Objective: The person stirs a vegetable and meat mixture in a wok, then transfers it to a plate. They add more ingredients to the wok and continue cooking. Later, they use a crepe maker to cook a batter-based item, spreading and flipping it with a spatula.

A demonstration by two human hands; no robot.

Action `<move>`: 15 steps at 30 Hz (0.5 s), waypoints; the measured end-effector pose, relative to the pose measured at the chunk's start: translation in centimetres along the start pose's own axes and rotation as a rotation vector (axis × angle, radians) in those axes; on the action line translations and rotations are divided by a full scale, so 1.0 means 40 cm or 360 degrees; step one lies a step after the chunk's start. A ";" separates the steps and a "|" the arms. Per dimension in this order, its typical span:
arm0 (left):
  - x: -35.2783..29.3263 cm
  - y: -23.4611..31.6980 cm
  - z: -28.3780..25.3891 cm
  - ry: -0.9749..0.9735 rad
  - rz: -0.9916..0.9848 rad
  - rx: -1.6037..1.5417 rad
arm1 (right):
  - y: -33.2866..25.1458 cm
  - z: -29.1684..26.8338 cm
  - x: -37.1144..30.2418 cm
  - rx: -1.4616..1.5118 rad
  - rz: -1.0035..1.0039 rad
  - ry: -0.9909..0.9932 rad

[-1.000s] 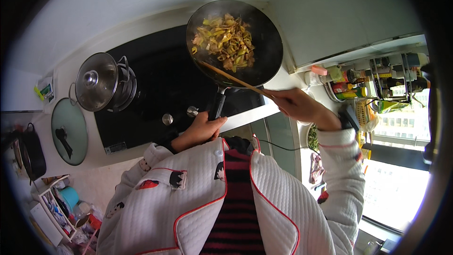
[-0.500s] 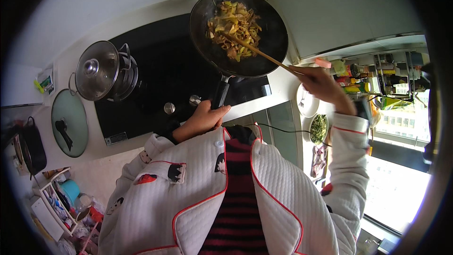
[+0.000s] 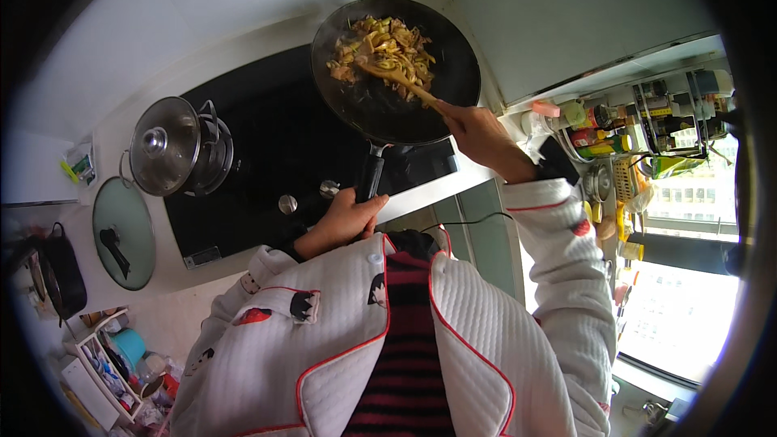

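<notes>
Now L hand clenched on pan handle, pan on black hob. R hand raised, grip grasping wooden spatula in food. Lidded pot left on hob; glass lid on desk; bottles right.

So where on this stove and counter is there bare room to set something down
Bare black cooktop lies between the lidded pot and the wok, above the two knobs. The pale counter behind the pot is also free. The shelf of bottles on the right is crowded, and the glass lid fills the left corner.
</notes>
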State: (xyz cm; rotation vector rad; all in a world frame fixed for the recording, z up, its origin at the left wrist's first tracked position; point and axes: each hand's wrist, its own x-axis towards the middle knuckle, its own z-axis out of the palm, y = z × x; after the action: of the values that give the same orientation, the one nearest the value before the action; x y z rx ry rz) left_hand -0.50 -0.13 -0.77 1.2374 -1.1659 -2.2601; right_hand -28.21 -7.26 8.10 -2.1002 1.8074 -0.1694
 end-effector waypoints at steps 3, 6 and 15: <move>-0.001 -0.002 -0.005 0.0029 -0.0043 -0.0027 | 0.007 0.006 -0.006 0.0259 0.0019 0.0181; 0.007 -0.012 -0.007 0.0034 0.0032 0.0062 | 0.039 -0.033 -0.057 0.0405 0.0070 0.0240; 0.004 -0.004 -0.003 0.0038 0.0016 0.0048 | 0.060 0.024 0.020 0.0494 0.0149 0.0046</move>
State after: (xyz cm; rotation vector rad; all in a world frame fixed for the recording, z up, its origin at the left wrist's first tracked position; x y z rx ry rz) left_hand -0.47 -0.19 -1.02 1.2638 -1.1992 -2.2221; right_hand -29.99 -8.13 6.27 -1.8031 1.7619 -0.4281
